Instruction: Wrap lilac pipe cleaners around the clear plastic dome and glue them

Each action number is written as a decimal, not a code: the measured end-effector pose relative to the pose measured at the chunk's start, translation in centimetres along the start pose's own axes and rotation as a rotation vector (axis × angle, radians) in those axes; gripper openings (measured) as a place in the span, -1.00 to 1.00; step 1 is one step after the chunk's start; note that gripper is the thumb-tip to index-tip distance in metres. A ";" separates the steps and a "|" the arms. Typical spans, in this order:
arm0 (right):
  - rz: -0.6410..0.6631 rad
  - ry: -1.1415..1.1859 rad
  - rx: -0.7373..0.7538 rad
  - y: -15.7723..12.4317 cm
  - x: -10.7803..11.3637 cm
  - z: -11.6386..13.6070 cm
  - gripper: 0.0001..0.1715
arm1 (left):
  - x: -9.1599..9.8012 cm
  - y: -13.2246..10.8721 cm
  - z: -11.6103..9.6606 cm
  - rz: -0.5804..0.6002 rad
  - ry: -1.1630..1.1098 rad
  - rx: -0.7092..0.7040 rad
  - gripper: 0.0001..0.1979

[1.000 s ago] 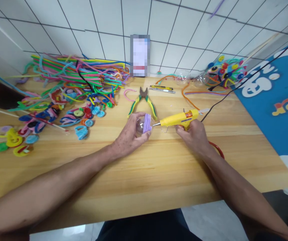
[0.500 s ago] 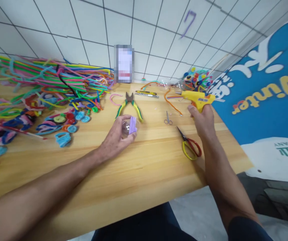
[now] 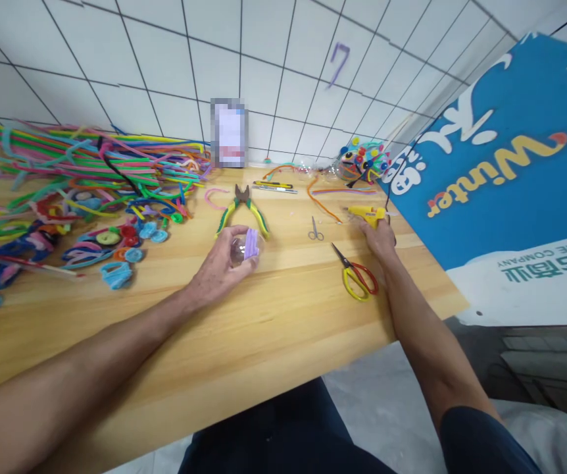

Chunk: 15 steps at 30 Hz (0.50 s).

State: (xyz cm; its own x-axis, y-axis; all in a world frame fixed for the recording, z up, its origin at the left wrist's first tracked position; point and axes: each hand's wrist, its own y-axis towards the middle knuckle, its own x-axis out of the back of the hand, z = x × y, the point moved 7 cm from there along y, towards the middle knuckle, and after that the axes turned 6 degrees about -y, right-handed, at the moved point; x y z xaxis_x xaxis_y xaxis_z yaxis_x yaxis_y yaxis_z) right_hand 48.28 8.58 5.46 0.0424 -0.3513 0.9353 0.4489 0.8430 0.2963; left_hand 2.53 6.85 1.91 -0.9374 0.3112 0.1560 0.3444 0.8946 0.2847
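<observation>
The left hand [image 3: 219, 266] cups a clear ball [image 3: 242, 249] wrapped with purple pipe cleaner [image 3: 250, 243], its grip closed around it, just in front of the green-handled pliers [image 3: 242, 209] on the table [image 3: 273, 329]. The right hand [image 3: 378, 238], right of the pliers, holds the yellow glue gun [image 3: 365, 213], which rests on the table beyond the red-and-yellow scissors [image 3: 357, 276].

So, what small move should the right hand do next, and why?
Probably the right hand should let go of the yellow glue gun and come back toward the clear ball. The gun already lies at the far right of the table, while the left hand holds the ball with its purple strip alone.
</observation>
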 end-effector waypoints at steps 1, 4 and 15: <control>-0.003 -0.017 -0.047 -0.5 0.4 -0.5 -0.49 | 0.0 0.0 0.0 -0.005 0.001 0.000 -0.41; -0.052 -0.065 -0.117 -2.8 2.6 -0.9 -0.41 | 0.0 0.0 0.0 -0.001 -0.022 0.001 -0.41; 0.394 -0.202 0.193 -5.3 0.0 15.5 -0.62 | -0.3 -0.1 -0.1 0.003 -0.020 0.011 -0.42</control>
State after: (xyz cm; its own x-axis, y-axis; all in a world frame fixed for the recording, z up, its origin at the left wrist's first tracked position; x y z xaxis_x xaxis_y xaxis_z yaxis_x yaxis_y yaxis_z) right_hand 32.05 10.42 6.83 -0.0063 0.0803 0.9968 0.2591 0.9629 -0.0759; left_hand 2.79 6.67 1.94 -0.9372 0.3203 0.1381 0.3469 0.8972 0.2733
